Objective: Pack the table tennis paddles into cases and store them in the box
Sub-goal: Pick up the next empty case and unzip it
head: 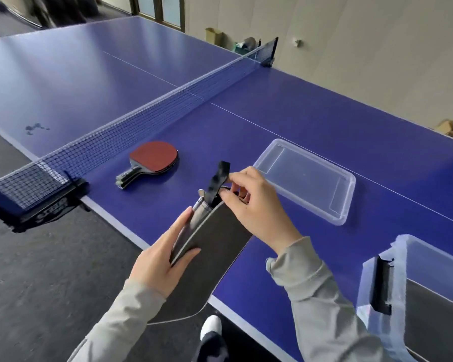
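Observation:
A black paddle case [215, 246] lies over the table's near edge, its narrow end pointing away from me. My left hand [162, 257] holds the case's left side, thumb on top and fingers along the grey edge. My right hand [254, 205] pinches the black strap [217, 178] at the case's narrow end, where a zipper pull shows. Stacked paddles with a red rubber face [152, 160] lie on the blue table near the net. A clear plastic box [403, 278] stands at the lower right with a dark case inside.
The box's clear lid [348, 184] lies flat on the blue table [324, 121] to the right of my hands. The net [141, 118] crosses the table behind the paddles, its clamp [50, 207] at the left edge. Cardboard boxes stand by the wall.

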A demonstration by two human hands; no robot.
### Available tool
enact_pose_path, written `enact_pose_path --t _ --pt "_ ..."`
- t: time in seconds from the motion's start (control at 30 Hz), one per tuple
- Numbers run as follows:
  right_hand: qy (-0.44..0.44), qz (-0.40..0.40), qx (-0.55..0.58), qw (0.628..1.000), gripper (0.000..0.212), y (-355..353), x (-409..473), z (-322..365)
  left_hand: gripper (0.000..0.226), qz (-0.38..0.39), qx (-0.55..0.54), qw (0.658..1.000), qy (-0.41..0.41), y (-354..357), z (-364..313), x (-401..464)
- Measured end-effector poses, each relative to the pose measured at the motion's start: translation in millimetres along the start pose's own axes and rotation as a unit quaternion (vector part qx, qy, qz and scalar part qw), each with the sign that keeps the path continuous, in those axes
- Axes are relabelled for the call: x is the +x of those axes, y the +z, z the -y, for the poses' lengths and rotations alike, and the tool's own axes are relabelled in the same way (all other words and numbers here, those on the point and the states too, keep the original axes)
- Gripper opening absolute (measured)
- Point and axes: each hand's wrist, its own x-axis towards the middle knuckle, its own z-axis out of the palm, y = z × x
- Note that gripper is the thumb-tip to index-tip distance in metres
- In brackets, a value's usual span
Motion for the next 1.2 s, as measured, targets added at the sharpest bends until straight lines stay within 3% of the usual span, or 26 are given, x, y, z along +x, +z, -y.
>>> enact_pose_path --t 0.13,0.2,0.4,0.63,0.83,1.0,1.2 --pt "-0.005 0.099 -0.038 0.994 0.002 1.4 43.1 -12.4 0.076 0.019 0.056 0.997 0.058 -5.5 17.2 31.6" --pt "0.000 0.137 -0.050 0.989 0.012 0.3 62.8 -22.8 0.072 0.030 0.075 0.993 0.081 -7.6 24.2 50.4" --pt "0.007 0.136 0.022 0.990 0.007 -0.8 108.5 -50.7 0.072 0.092 0.109 0.983 0.113 -8.8 34.6 111.1" --pt "0.103 -0.002 0.004 0.995 0.019 -11.6 128.3 -84.8 0.081 0.130 0.060 0.984 0.106 12.2 34.3 155.5" --pt "0.216 -0.112 -0.003 0.970 0.017 -21.9 130.4 -119.8 0.075 0.136 0.001 0.987 0.082 29.6 44.4 186.4" --pt "0.303 -0.142 0.066 0.940 0.017 -28.7 129.9 -143.9 0.066 0.120 -0.076 0.987 0.069 22.6 52.5 211.2" --pt "0.322 -0.185 0.131 0.919 0.016 -27.9 130.7 -146.1 0.065 0.088 -0.222 0.971 0.027 -7.6 61.9 254.0"
